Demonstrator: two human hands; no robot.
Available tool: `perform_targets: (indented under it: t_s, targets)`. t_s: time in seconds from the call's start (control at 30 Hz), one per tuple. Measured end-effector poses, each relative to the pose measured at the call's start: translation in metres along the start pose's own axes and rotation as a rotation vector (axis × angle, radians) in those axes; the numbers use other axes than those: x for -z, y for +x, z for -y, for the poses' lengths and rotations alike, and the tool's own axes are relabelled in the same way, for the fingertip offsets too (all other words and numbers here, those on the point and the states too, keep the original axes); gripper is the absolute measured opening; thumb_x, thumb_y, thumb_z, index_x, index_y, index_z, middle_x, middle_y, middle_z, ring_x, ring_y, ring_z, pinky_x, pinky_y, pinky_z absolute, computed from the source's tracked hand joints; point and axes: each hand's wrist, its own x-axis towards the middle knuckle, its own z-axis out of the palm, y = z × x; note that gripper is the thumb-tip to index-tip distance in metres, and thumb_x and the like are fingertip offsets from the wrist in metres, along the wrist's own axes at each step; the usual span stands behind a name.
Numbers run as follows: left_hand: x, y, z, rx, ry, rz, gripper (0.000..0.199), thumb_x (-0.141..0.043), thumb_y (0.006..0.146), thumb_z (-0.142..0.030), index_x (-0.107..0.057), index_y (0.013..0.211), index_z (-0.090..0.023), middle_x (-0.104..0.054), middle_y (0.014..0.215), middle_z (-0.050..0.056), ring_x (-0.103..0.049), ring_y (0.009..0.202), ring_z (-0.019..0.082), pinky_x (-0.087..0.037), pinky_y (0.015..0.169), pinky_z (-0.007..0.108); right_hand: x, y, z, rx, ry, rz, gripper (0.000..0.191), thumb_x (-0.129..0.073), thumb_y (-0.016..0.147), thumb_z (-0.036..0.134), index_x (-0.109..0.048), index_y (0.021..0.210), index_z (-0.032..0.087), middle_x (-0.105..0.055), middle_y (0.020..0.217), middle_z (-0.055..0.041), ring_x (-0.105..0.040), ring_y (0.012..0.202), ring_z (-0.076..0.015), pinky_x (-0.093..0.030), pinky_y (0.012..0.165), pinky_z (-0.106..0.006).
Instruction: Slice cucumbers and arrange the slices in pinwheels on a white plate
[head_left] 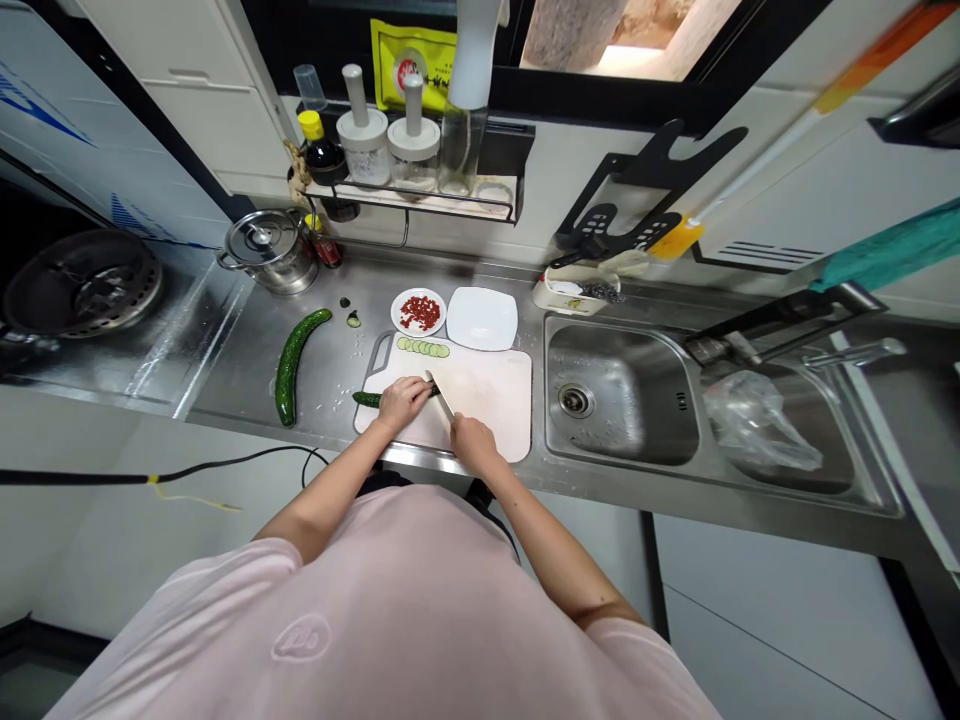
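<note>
My left hand [403, 402] is closed over a dark green cucumber [367, 399] that lies across the cutting board [491, 400]. In my right hand [472, 444] is the handle of a kitchen knife [441, 398], its blade tilted away from me at the cucumber's right end. Whether the blade touches the cucumber is hard to make out. A row of pale green cucumber slices [423, 347] lies along the board's far edge. A whole cucumber [294, 365] rests on the steel counter to the left, and dark end pieces [353, 319] lie near it.
Behind the board stand a plate of chopped red pieces [420, 313] and a white square plate [481, 319]. The sink [622, 395] is on the right, with a plastic bag [761, 420] beside it. A steel pot [271, 250] and a wok [82, 282] stand left.
</note>
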Motion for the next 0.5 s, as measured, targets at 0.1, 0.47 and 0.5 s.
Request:
perform_targets:
  t_s: [0.1, 0.47, 0.5]
  targets:
    - [0.0, 0.0, 0.0, -0.007, 0.003, -0.001, 0.021, -0.051, 0.09, -0.031, -0.07, 0.097, -0.025, -0.067, 0.099, 0.004, -0.06, 0.092, 0.015, -0.048, 0.082, 0.029, -0.001, 0.005, 0.001, -0.001, -0.005, -0.013, 0.024, -0.034, 0.094, 0.019, -0.055, 0.106, 0.015, -0.066, 0.096, -0.013, -0.063, 0.09, -0.022, -0.041, 0.073, -0.028]
    - [-0.001, 0.0, 0.001, -0.004, -0.001, 0.001, 0.022, -0.05, 0.09, -0.032, -0.07, 0.097, -0.024, -0.068, 0.1, 0.004, -0.06, 0.093, 0.016, -0.048, 0.083, 0.029, 0.001, 0.008, 0.006, -0.008, -0.023, -0.025, 0.025, -0.032, 0.095, 0.017, -0.054, 0.106, 0.014, -0.066, 0.099, -0.0141, -0.063, 0.093, -0.0225, -0.042, 0.074, -0.029]
    - [-0.001, 0.0, 0.002, -0.004, -0.002, 0.0, 0.022, -0.05, 0.09, -0.032, -0.07, 0.097, -0.024, -0.068, 0.099, 0.004, -0.06, 0.092, 0.016, -0.048, 0.083, 0.029, -0.001, 0.004, 0.005, -0.009, -0.021, -0.023, 0.025, -0.033, 0.094, 0.017, -0.054, 0.106, 0.014, -0.066, 0.098, -0.0138, -0.063, 0.093, -0.0229, -0.042, 0.074, -0.029]
